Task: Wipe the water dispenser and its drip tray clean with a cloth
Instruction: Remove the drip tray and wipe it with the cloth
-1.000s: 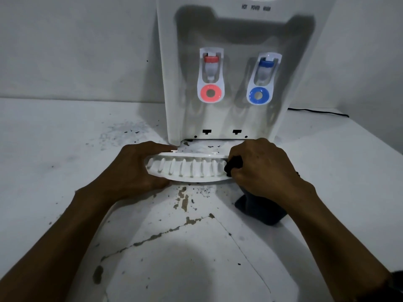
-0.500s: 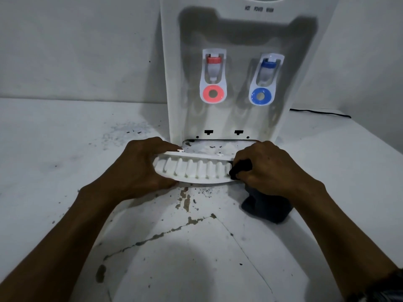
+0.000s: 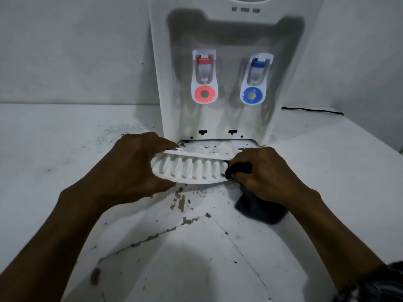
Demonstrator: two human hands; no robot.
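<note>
At dispenser [image 3: 160, 73] foot | drip tray [image 3: 189, 171] runs left-right, slats toward camera | left fingers [image 3: 163, 143] grip it | right fingers [image 3: 245, 155] grip cloth [image 3: 259, 208]

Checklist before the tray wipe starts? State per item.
1. Drip tray out of the water dispenser: ok, held tilted in front of its base.
2. Left hand grips the tray's left end: ok.
3. Right hand holds the cloth: ok, at the tray's right end.
4. Cloth spread for wiping: not ok, it hangs bunched below that hand.
5. Dirt on the tray's ribs: cannot tell.
6. Table under the tray clean: not ok, dark specks.
</note>
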